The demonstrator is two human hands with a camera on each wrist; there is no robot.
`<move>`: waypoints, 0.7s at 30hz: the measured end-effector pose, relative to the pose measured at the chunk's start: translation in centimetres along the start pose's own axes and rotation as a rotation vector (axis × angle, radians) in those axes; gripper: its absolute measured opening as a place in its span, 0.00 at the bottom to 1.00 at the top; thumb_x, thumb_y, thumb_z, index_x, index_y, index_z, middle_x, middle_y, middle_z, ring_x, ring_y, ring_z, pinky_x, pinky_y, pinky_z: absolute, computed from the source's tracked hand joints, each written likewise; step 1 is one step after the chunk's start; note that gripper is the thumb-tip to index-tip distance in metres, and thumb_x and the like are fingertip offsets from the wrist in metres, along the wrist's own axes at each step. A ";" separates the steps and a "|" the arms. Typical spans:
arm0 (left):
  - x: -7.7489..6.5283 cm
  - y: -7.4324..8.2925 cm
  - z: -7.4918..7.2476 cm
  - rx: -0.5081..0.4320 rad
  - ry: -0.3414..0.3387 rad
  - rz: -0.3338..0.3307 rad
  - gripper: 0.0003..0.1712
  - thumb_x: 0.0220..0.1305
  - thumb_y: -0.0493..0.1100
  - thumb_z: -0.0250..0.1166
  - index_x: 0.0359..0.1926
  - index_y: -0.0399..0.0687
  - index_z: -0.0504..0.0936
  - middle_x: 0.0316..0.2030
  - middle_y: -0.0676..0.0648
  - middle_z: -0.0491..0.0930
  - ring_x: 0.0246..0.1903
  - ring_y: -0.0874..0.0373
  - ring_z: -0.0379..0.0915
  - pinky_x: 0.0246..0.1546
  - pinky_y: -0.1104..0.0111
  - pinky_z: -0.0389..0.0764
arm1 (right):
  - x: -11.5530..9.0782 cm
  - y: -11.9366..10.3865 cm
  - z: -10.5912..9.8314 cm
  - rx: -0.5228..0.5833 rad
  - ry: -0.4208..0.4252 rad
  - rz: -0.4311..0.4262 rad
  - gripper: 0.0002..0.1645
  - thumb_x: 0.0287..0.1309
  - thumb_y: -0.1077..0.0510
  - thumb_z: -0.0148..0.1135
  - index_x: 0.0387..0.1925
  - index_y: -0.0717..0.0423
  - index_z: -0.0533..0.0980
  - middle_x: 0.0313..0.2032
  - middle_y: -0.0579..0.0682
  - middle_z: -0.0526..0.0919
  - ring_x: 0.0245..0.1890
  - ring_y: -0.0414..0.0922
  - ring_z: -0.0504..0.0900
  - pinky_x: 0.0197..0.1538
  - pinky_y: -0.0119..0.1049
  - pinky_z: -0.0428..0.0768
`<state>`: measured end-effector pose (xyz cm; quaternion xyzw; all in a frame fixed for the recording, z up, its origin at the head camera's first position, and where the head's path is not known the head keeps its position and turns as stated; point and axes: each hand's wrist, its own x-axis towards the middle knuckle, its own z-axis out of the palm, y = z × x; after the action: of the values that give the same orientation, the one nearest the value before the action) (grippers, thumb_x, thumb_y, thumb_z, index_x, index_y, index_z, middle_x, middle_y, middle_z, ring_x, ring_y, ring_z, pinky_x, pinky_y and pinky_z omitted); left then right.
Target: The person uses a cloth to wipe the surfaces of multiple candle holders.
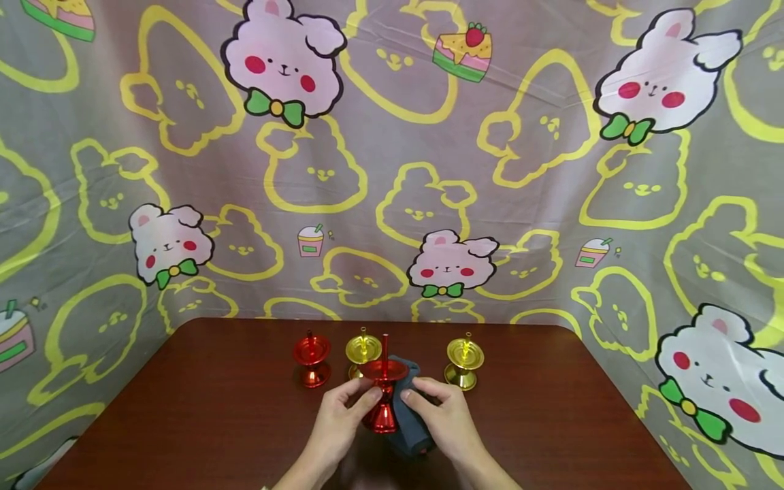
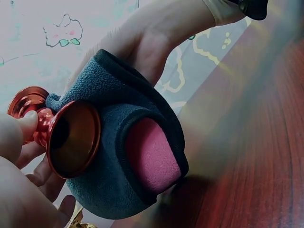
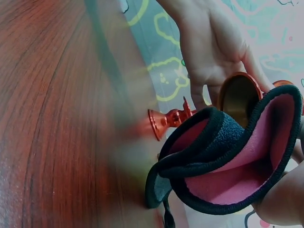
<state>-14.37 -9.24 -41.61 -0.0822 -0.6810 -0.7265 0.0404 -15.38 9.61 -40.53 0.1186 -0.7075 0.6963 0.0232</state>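
Above the near part of the table, my left hand (image 1: 343, 412) grips a shiny red metal candle holder (image 1: 384, 420) by its narrow stem. It stands upright, with a shallow dish and a thin red tube on top and a flared foot below. My right hand (image 1: 448, 416) pinches a folded dark blue-grey cloth (image 1: 412, 425) against the holder's right side. In the left wrist view the foot's hollow underside (image 2: 76, 140) faces the camera, beside the cloth's pink inner face (image 2: 153, 154). The right wrist view shows the cloth (image 3: 228, 190) gathered in loose folds with black edging.
Behind the hands, another red candle holder (image 1: 312, 354) stands at the left. A gold one (image 1: 363, 349) is partly hidden behind the held holder, and a second gold one (image 1: 464, 355) stands to the right. A patterned curtain (image 1: 392, 150) rises behind the brown table (image 1: 214, 408).
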 end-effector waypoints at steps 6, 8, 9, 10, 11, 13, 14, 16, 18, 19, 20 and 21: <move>-0.1 -0.1 0.0 0.040 -0.042 0.051 0.19 0.72 0.42 0.62 0.56 0.34 0.81 0.50 0.41 0.81 0.50 0.60 0.75 0.51 0.71 0.76 | 0.0 0.1 -0.1 -0.026 -0.006 -0.007 0.17 0.58 0.63 0.70 0.49 0.67 0.84 0.44 0.58 0.86 0.39 0.41 0.83 0.41 0.33 0.81; -0.1 -0.1 0.0 0.081 -0.031 0.072 0.17 0.73 0.43 0.61 0.55 0.36 0.83 0.50 0.42 0.80 0.51 0.59 0.73 0.51 0.71 0.74 | 0.0 0.1 -0.1 -0.039 -0.002 -0.013 0.16 0.57 0.63 0.71 0.47 0.66 0.84 0.43 0.57 0.86 0.38 0.41 0.82 0.41 0.32 0.80; -0.2 0.0 0.0 0.099 -0.023 0.073 0.17 0.74 0.44 0.60 0.54 0.37 0.83 0.49 0.43 0.80 0.50 0.59 0.72 0.51 0.71 0.74 | -0.1 0.1 -0.1 -0.045 0.000 -0.018 0.16 0.57 0.63 0.72 0.47 0.66 0.85 0.43 0.57 0.86 0.38 0.41 0.82 0.41 0.32 0.80; -0.2 0.0 0.0 0.110 -0.015 0.070 0.17 0.74 0.44 0.60 0.54 0.37 0.83 0.49 0.43 0.80 0.50 0.58 0.72 0.50 0.71 0.74 | 0.0 0.2 -0.1 -0.050 0.002 -0.017 0.16 0.56 0.63 0.72 0.46 0.65 0.85 0.42 0.56 0.86 0.38 0.41 0.82 0.41 0.32 0.80; -0.2 0.0 0.0 0.112 -0.008 0.067 0.18 0.74 0.44 0.60 0.55 0.36 0.82 0.48 0.44 0.79 0.49 0.58 0.72 0.49 0.71 0.74 | -0.1 0.2 -0.1 -0.054 0.004 -0.021 0.15 0.56 0.63 0.72 0.46 0.65 0.85 0.42 0.56 0.86 0.38 0.41 0.82 0.41 0.32 0.80; -0.2 0.1 0.1 0.087 0.009 0.049 0.19 0.74 0.44 0.60 0.57 0.34 0.79 0.48 0.43 0.79 0.48 0.58 0.73 0.48 0.71 0.75 | -0.1 0.3 -0.1 -0.063 0.008 -0.036 0.15 0.55 0.63 0.73 0.45 0.65 0.85 0.41 0.56 0.86 0.38 0.41 0.81 0.41 0.32 0.80; -0.2 0.1 0.2 0.063 0.020 0.038 0.20 0.73 0.43 0.61 0.58 0.33 0.77 0.47 0.43 0.79 0.47 0.58 0.74 0.48 0.70 0.75 | -0.1 0.4 -0.1 -0.067 0.010 -0.037 0.15 0.55 0.63 0.73 0.45 0.65 0.85 0.41 0.56 0.86 0.38 0.41 0.81 0.41 0.32 0.80; -0.2 0.1 0.3 0.017 0.046 0.027 0.20 0.72 0.40 0.62 0.57 0.31 0.75 0.45 0.42 0.79 0.45 0.58 0.75 0.47 0.70 0.76 | -0.1 0.5 -0.1 -0.070 0.012 -0.042 0.15 0.55 0.63 0.73 0.45 0.65 0.85 0.41 0.56 0.86 0.38 0.41 0.81 0.41 0.32 0.80; -0.1 0.0 0.3 -0.009 0.074 0.021 0.17 0.70 0.39 0.64 0.53 0.31 0.75 0.44 0.41 0.79 0.44 0.58 0.76 0.47 0.70 0.76 | -0.1 0.5 -0.1 -0.070 0.013 -0.048 0.15 0.55 0.63 0.73 0.45 0.66 0.85 0.41 0.56 0.86 0.39 0.41 0.81 0.41 0.32 0.80; 0.0 -0.1 0.3 -0.012 0.085 0.022 0.16 0.69 0.38 0.65 0.51 0.31 0.76 0.43 0.41 0.80 0.43 0.58 0.77 0.46 0.70 0.77 | 0.0 0.5 -0.1 -0.069 0.014 -0.043 0.15 0.55 0.63 0.73 0.45 0.66 0.85 0.41 0.55 0.86 0.39 0.41 0.81 0.41 0.32 0.80; 0.0 -0.1 0.3 -0.010 0.091 0.020 0.14 0.68 0.38 0.66 0.49 0.32 0.76 0.42 0.41 0.80 0.42 0.57 0.77 0.45 0.70 0.77 | 0.0 0.5 -0.1 -0.069 0.015 -0.044 0.15 0.55 0.63 0.73 0.45 0.66 0.85 0.41 0.55 0.86 0.39 0.41 0.81 0.41 0.32 0.80; 0.1 -0.1 0.3 -0.002 0.094 0.020 0.13 0.68 0.38 0.66 0.47 0.33 0.77 0.42 0.41 0.80 0.42 0.57 0.77 0.45 0.69 0.77 | -0.1 0.5 -0.1 -0.065 0.015 -0.048 0.15 0.55 0.63 0.73 0.45 0.66 0.85 0.41 0.56 0.86 0.39 0.41 0.81 0.42 0.32 0.80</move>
<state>-14.43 -8.91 -41.68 -0.0547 -0.6769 -0.7297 0.0796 -15.44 9.71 -41.01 0.1298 -0.7266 0.6729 0.0491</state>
